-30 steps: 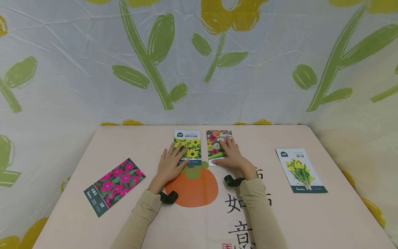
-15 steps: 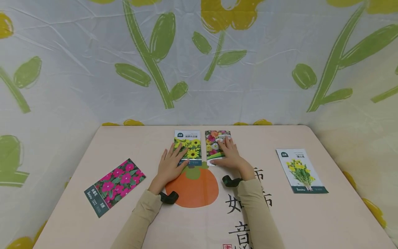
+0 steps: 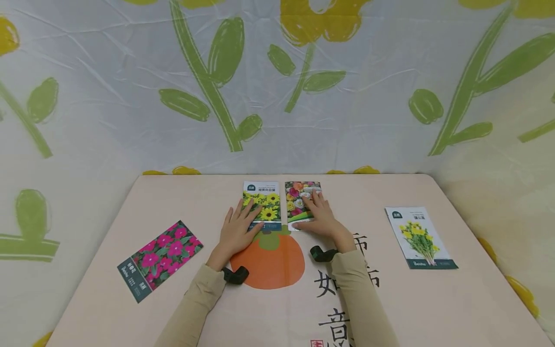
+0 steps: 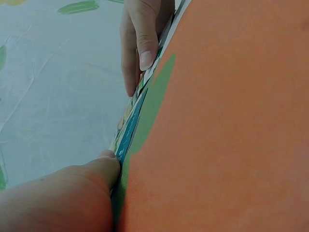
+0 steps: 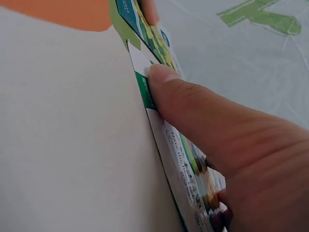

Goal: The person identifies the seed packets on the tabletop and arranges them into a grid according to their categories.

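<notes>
In the head view, my left hand [image 3: 236, 231] rests with spread fingers on the lower left of a seed packet with yellow sunflowers [image 3: 270, 207]. Just to its right lies a packet printed with mixed colourful flowers [image 3: 295, 202], and my right hand [image 3: 321, 217] lies flat across it, fingers spread. A narrow strip of table separates the two packets, which stand nearly parallel at the far edge. The right wrist view shows my right thumb [image 5: 169, 87] on the lower edge of the colourful packet [image 5: 178, 159]. My left thumb [image 4: 104, 166] touches the sunflower packet's bottom band [image 4: 129, 130].
A packet with pink flowers [image 3: 162, 258] lies slanted at the left of the table [image 3: 260, 318]. On the right is a white packet with yellow dandelions [image 3: 418, 236]. A flower-print curtain [image 3: 347, 125] rises behind the table.
My right hand has slid the colourful packet slightly left, nearer the sunflower packet. My left hand and the sunflower packet have stayed in place.
</notes>
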Tool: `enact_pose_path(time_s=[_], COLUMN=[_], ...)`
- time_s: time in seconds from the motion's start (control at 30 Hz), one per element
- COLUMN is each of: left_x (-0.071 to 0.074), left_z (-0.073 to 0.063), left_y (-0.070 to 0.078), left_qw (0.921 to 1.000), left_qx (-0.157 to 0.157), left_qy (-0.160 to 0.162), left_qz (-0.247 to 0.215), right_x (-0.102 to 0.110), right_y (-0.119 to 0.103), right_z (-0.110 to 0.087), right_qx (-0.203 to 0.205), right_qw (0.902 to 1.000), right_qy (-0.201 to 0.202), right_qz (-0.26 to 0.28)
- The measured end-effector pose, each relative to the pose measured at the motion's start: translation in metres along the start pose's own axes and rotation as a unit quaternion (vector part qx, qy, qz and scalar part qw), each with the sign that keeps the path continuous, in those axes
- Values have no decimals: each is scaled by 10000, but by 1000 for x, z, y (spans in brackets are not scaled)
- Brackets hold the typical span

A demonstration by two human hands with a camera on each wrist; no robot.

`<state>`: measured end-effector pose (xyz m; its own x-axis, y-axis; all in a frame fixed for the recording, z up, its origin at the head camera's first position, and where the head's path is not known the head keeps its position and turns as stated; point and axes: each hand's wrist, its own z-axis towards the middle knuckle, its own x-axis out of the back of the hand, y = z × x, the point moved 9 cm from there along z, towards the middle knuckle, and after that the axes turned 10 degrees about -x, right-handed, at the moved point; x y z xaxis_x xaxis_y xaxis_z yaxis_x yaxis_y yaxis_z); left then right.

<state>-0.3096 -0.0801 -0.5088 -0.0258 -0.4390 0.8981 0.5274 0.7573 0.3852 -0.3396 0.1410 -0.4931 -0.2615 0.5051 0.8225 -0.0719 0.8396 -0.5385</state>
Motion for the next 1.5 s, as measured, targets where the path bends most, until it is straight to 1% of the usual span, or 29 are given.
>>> enact_pose_path(time_s=[0.3,0.5,0.7,1.07,1.5], left_x=[4,7,6,5,3], left_z=[3,5,5,4,2], left_y=[-4,-7,-8,-8,-6], left_qw=[9998,9997,9997,9997,9999], left_qx=[-64,-150,-125,-103,-126], left_qy=[-149,-154,-193,-178,-16], left_qz=[-99,-131,-94,-114,-55], right_x=[-3,-4,-5,-6,-7], right_y=[-3,-5,-7,-8,-4], right_z=[0,-1,-2,-3,-5], right_qx=[-67,-161,-179,-215,-108], right_qw=[9998,9997,9995,9994,9993], right_qy=[151,165,180,182,248], right_qz=[-107,-120,-184,-224,-251])
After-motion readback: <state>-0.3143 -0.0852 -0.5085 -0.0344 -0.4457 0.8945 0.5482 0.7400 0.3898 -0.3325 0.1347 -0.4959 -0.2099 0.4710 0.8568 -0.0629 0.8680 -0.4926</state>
